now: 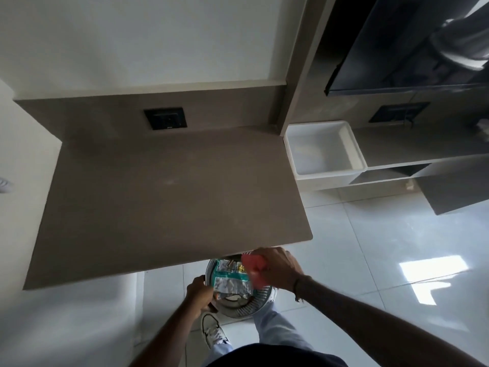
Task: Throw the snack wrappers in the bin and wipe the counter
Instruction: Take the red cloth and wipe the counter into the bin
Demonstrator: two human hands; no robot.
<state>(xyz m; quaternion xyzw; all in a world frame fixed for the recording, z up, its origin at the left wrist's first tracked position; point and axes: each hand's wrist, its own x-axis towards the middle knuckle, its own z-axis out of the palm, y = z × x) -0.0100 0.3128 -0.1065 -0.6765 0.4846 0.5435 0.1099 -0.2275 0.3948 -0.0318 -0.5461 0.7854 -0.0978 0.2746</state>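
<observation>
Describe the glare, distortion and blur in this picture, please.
Head view: bright window glare on the glossy floor tiles at the right; wide-angle bending skews the counter edges and walls; the hands over the bin are dim and slightly soft, so the red wrapper shows no print.

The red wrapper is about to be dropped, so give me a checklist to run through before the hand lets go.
1. Red wrapper over the bin opening: ok, it sits above the rim.
2. Right hand grips the wrapper: ok, fingers closed around it.
3. Left hand steadies the bin: ok, it grips the left rim.
4. Room left in the bin: cannot tell; the green and silver wrappers already lie near the top.
5. Counter free of wrappers: ok, none visible.
6. Wiping cloth within reach: not ok, none in view.
</observation>
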